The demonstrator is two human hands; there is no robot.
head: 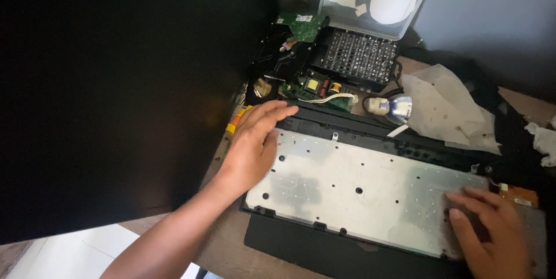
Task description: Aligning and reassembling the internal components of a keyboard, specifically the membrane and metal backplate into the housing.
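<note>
A black keyboard body (324, 250) lies upside down on the desk, and a silver metal backplate (359, 198) with many small holes covers its middle. My left hand (255, 146) rests flat on the plate's upper left corner, fingers spread and reaching the black top edge. My right hand (492, 232) presses flat on the plate's lower right corner, fingers pointing left. Neither hand holds anything.
Behind the keyboard stand an open screwdriver bit case (359, 53) with a clear lid (373, 1), green circuit boards (318, 91), a reflector lamp bulb (394, 108) and crumpled white paper (446, 105). A large dark panel (116, 94) fills the left side.
</note>
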